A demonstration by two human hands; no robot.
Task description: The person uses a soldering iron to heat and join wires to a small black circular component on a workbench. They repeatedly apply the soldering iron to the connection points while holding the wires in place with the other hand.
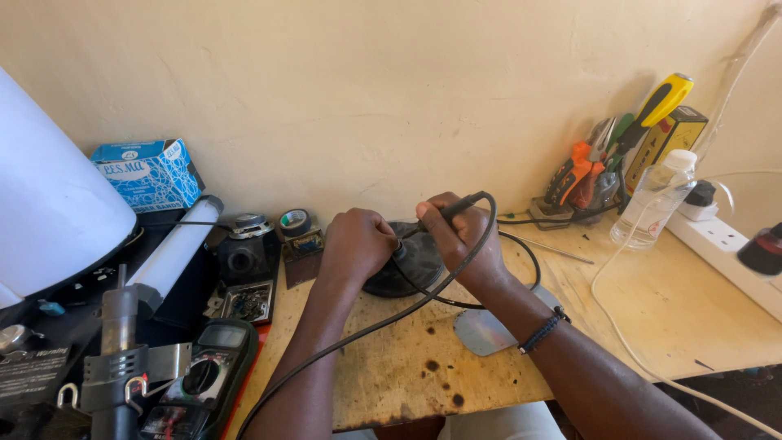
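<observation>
Wooden bench [391,367]: round black speaker [417,262] btwn left hand [356,244] & right hand [460,236].

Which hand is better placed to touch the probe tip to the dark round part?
Right, probably: the right hand already grips the black probe above the round part; the left hand steadies it.

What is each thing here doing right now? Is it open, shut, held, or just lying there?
Left hand: closed on the dark round part.
Right hand: gripping a black probe.
Dark round part: lying on the bench, steadied.
Black cable: looped, trailing toward the person.
Multimeter: lying flat, screen blank.
Plastic bottle: upright, capped.
Tape roll: lying flat.
Blue box: closed.
</observation>
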